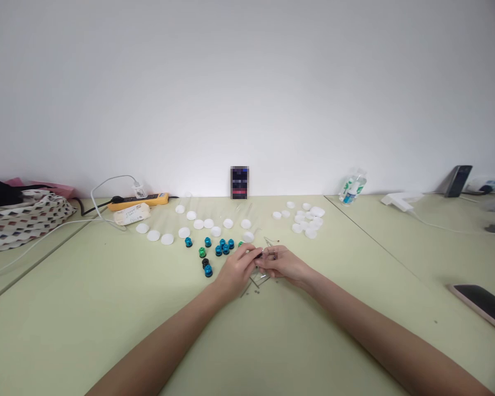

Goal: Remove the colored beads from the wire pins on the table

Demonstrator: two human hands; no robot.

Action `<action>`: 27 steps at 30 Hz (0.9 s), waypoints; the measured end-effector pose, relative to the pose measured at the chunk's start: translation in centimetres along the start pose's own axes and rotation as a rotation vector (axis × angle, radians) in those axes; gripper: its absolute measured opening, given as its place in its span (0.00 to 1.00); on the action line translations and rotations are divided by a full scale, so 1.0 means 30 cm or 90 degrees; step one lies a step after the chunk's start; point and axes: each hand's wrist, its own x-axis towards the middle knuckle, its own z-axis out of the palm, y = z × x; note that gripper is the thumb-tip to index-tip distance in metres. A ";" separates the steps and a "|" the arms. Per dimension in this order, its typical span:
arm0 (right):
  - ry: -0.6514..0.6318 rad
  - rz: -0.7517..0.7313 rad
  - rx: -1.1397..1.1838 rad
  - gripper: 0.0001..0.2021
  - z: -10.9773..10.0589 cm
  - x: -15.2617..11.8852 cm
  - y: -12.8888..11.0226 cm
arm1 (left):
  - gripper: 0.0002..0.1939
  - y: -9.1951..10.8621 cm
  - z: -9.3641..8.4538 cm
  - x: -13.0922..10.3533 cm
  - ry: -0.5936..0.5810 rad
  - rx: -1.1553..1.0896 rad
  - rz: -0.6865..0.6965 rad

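Note:
My left hand point(238, 269) and my right hand point(284, 264) meet over the middle of the pale green table. Between their closed fingertips is a small clear piece with dark parts; its exact shape is too small to make out. Thin metal rods point(245, 290) and small bits lie on the table under and in front of the fingers. Left of my left hand stand several blue knobs point(208, 270), a green knob point(202, 252) and a black one point(205, 263). Another green piece point(241, 243) is partly hidden behind my left hand.
Clear tubes with white caps point(167, 239) lie behind the knobs. Loose white caps point(311, 232) sit behind my right hand. A phone point(240, 183) leans on the wall. A power strip point(159, 199) and patterned cloth point(20, 220) are left; a bottle point(352, 188) and another phone point(484, 305) are right.

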 end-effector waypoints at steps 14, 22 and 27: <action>0.058 -0.009 0.002 0.13 -0.010 0.003 -0.006 | 0.15 -0.009 0.001 0.001 0.004 0.025 -0.021; 0.071 -0.009 0.007 0.15 -0.007 0.003 0.003 | 0.15 -0.010 0.000 -0.002 -0.013 0.022 -0.031; 0.100 0.008 -0.028 0.15 -0.020 0.014 0.011 | 0.14 0.003 -0.002 -0.001 -0.035 0.039 -0.063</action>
